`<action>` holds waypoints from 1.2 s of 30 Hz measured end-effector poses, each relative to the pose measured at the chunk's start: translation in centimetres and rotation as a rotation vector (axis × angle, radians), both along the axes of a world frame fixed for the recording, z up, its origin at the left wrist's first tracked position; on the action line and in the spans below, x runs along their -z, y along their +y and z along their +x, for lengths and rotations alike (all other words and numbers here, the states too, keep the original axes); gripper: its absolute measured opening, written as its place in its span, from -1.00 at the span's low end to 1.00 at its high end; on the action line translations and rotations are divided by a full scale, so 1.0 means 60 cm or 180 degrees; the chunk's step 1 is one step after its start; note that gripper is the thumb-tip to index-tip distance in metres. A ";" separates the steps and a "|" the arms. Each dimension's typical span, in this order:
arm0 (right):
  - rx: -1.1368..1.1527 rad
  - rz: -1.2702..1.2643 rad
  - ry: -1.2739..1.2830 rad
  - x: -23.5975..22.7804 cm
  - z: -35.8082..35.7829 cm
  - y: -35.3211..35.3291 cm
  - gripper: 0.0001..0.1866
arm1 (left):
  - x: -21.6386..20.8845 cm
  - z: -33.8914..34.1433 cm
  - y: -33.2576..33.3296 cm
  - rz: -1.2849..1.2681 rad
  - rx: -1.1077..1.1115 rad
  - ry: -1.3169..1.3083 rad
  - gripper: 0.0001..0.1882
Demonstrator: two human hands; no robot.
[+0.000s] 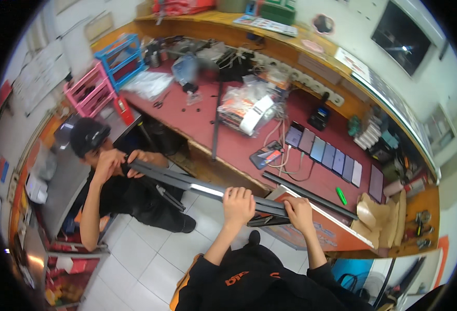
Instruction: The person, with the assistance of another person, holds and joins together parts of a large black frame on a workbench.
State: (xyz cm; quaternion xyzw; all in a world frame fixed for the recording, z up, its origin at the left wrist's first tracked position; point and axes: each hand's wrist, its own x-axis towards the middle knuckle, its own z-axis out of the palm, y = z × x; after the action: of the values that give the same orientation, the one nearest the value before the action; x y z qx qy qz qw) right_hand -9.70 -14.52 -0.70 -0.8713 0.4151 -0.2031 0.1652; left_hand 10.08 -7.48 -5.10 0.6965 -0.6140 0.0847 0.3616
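A long dark grey bar (179, 180), like a metal profile with grooves, spans the middle of the view at a slant. My left hand (239, 206) wraps round it from above, a little way in from its right end. Close to that end, my right hand (299, 211) grips the same bar with fingers curled. A co-worker in a dark cap holds the far left end with both hands (125, 163). Under the bar near my hands shows another dark piece, partly hidden. Whether it is joined to the bar, I cannot tell.
On the red-topped workbench (176, 116) lie a row of phones (327, 155), a green marker (341, 196), cables and plastic bags (249, 106). One dark strip (311, 194) lies along its front edge, another (217, 122) across it. Torn cardboard (376, 220) sits at the right.
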 end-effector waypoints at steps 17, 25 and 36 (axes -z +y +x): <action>-0.0099 -0.0503 0.0933 0.019 0.029 0.133 -0.22 | -0.007 -0.003 0.003 0.0091 -0.0010 -0.0347 -0.87; 0.0044 -0.1075 -0.0180 0.017 0.029 0.135 -0.24 | -0.004 0.000 0.004 0.0187 0.0026 -0.0422 -0.84; -0.0170 -0.0269 0.0398 0.021 0.027 0.138 -0.18 | -0.004 -0.002 0.004 0.0196 0.0003 -0.0465 -0.80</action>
State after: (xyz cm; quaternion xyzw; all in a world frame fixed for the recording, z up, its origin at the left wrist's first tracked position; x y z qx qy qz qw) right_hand -8.05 -6.22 -1.99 -0.8992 0.3923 -0.1611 0.1075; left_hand 9.94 -7.25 -4.86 0.6990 -0.6414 0.1162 0.2942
